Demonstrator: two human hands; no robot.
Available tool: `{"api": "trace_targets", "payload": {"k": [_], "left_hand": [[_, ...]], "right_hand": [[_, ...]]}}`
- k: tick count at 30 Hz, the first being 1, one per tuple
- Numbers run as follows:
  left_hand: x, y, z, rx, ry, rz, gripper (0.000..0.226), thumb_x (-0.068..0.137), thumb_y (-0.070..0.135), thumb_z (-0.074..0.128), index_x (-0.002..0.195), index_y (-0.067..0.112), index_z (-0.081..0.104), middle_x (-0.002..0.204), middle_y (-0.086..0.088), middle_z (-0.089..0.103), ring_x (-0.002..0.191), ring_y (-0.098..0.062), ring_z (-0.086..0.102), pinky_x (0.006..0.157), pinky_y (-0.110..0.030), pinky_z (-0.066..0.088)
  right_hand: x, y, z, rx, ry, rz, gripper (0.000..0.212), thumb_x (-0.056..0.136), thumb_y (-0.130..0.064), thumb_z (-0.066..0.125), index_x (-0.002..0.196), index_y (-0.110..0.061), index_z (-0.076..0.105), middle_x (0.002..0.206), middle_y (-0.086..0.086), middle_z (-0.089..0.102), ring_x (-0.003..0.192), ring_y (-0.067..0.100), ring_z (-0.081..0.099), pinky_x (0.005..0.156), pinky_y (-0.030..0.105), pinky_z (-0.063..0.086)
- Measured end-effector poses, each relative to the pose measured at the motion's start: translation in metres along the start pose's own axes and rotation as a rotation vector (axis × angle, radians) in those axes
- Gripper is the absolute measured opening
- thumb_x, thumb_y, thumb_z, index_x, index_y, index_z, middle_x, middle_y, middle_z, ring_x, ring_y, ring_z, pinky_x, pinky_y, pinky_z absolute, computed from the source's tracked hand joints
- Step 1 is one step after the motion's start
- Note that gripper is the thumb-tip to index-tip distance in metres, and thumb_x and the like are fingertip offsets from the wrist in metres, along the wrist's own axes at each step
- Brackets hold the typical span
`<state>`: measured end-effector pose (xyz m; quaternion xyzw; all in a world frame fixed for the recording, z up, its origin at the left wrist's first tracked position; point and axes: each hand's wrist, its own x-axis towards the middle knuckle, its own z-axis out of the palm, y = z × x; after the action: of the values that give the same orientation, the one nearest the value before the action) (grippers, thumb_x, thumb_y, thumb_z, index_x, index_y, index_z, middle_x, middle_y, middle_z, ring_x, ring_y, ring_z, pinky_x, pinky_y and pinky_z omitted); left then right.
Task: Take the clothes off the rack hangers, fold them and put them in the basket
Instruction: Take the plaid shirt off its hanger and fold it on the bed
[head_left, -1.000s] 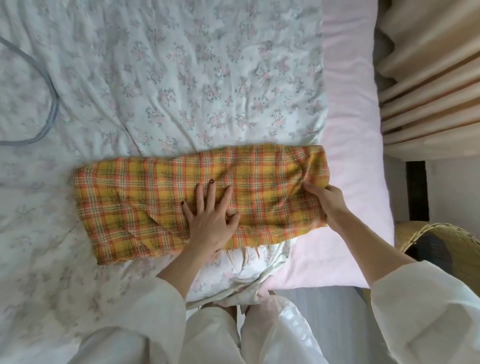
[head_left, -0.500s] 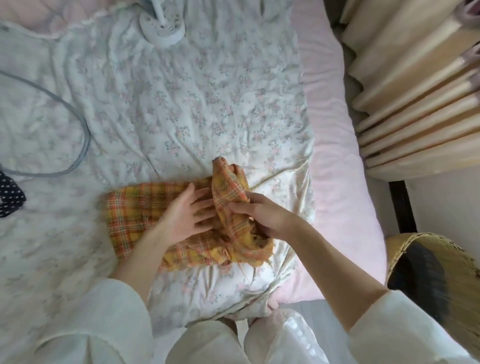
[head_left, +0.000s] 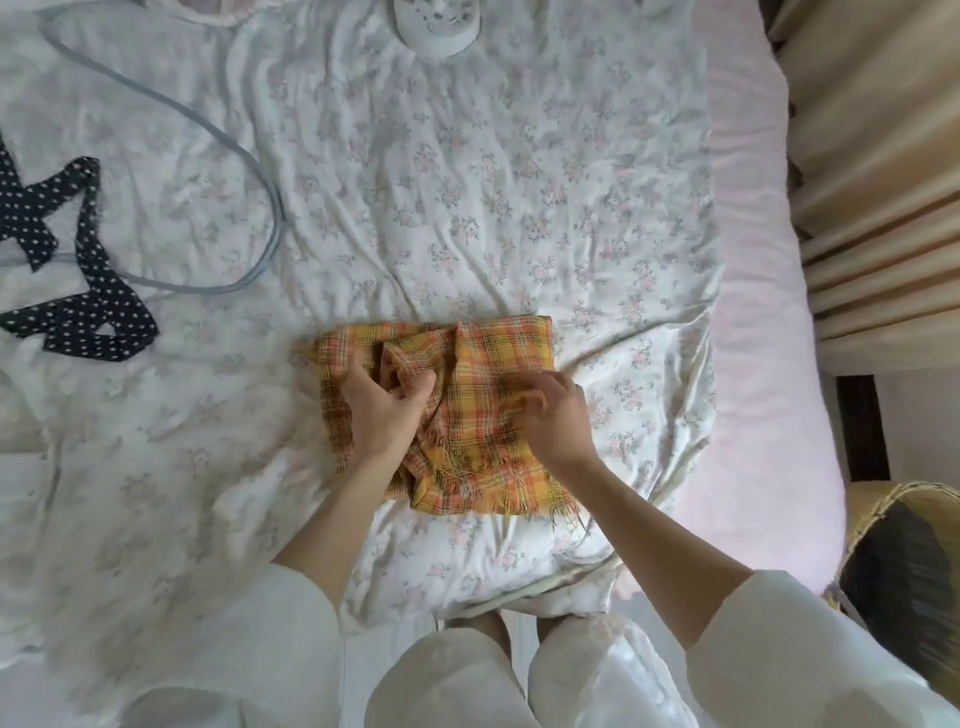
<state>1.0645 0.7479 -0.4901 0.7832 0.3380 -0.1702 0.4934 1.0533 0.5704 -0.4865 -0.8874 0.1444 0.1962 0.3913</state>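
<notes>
Head view: both hands (head_left: 382, 410) (head_left: 558, 421) on folded plaid cloth (head_left: 483, 415).

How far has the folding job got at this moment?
Done: the plaid cloth is off its hanger and folded into a compact stack on the bed. In hand: the left hand and right hand are both on it. Left: moving it to the wicker basket and folding the polka-dot garment.

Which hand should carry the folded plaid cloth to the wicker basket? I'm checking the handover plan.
Probably the right hand: it rests on the plaid cloth's right half, and the wicker basket stands off the bed's right side. The left hand grips the bunched middle, farther away.
</notes>
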Motion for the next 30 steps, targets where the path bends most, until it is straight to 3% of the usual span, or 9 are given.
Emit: {"api": "trace_targets", "payload": {"k": [2,6,12,15,18,21,24,26,30], "left_hand": [[-0.003,0.004,0.014,0.111,0.116,0.096,0.074,0.080,0.048,0.067,0.135,0.015,0.031,0.143,-0.005,0.023,0.123,-0.026,0.043,0.089,-0.035,0.043],[0.014,-0.008,0.024,0.252,0.022,-0.128,0.051,0.085,0.049,0.058,0.107,0.003,0.055,0.136,-0.010,0.029,0.104,-0.032,0.053,0.079,-0.038,0.046],[0.014,0.002,0.007,0.052,0.214,0.123,0.028,0.092,0.031,0.054,0.075,0.009,0.053,0.123,-0.008,0.041,0.104,-0.029,0.051,0.086,-0.034,0.043],[0.009,0.008,-0.011,-0.014,0.262,0.148,0.033,0.096,0.033,0.047,0.093,0.002,0.058,0.111,-0.011,0.052,0.098,-0.029,0.054,0.090,-0.042,0.044],[0.004,0.012,-0.018,-0.171,0.150,0.004,0.044,0.100,0.035,0.037,0.134,0.007,0.044,0.130,-0.001,0.048,0.120,-0.020,0.045,0.101,-0.035,0.035],[0.011,0.006,-0.018,-0.219,0.094,-0.067,0.051,0.100,0.039,0.036,0.144,0.014,0.033,0.148,-0.003,0.034,0.135,-0.023,0.034,0.110,-0.039,0.030],[0.018,0.002,-0.019,-0.111,0.122,-0.072,0.029,0.101,0.034,0.034,0.109,0.012,0.051,0.106,0.001,0.055,0.104,-0.020,0.050,0.095,-0.035,0.038],[0.020,0.000,-0.020,-0.015,0.155,-0.076,0.027,0.101,0.030,0.034,0.086,0.011,0.045,0.079,0.003,0.045,0.079,-0.017,0.047,0.078,-0.035,0.039],[0.024,-0.012,-0.019,0.122,0.205,-0.096,0.026,0.101,0.032,0.034,0.092,0.009,0.043,0.070,0.001,0.041,0.075,-0.024,0.048,0.067,-0.035,0.039]], "right_hand": [[-0.002,0.007,0.005,-0.074,-0.023,-0.005,0.052,0.085,0.003,0.043,0.133,-0.013,0.048,0.136,0.010,0.041,0.127,0.026,0.034,0.107,0.040,0.035],[-0.007,0.013,0.010,-0.098,-0.061,-0.040,0.058,0.084,0.001,0.045,0.139,-0.015,0.040,0.139,0.010,0.030,0.131,0.028,0.027,0.110,0.039,0.029],[-0.018,0.019,0.012,-0.164,-0.094,-0.156,0.077,0.074,-0.007,0.045,0.146,-0.020,0.023,0.143,0.009,0.021,0.132,0.028,0.023,0.110,0.044,0.025],[-0.022,0.028,0.015,-0.309,-0.171,-0.349,0.079,0.069,-0.016,0.049,0.143,-0.022,0.021,0.141,0.010,0.027,0.130,0.029,0.027,0.110,0.047,0.030],[-0.025,0.036,0.021,-0.468,-0.136,-0.408,0.061,0.079,-0.028,0.046,0.137,-0.019,0.030,0.135,0.010,0.041,0.125,0.028,0.036,0.102,0.048,0.040],[-0.022,0.034,0.022,-0.540,0.037,-0.430,0.043,0.084,-0.025,0.038,0.121,-0.012,0.056,0.113,0.008,0.060,0.101,0.028,0.058,0.080,0.042,0.053],[-0.016,0.029,0.015,-0.419,0.162,-0.484,0.031,0.088,-0.017,0.037,0.094,-0.007,0.066,0.086,0.007,0.064,0.074,0.026,0.062,0.063,0.036,0.054],[-0.016,0.027,0.008,-0.303,0.174,-0.474,0.030,0.090,-0.014,0.035,0.092,-0.002,0.063,0.082,0.010,0.061,0.068,0.026,0.059,0.061,0.035,0.050],[-0.026,0.039,-0.009,-0.281,0.162,-0.497,0.027,0.081,-0.013,0.033,0.080,0.002,0.055,0.075,0.012,0.054,0.063,0.026,0.051,0.060,0.033,0.046]]}}
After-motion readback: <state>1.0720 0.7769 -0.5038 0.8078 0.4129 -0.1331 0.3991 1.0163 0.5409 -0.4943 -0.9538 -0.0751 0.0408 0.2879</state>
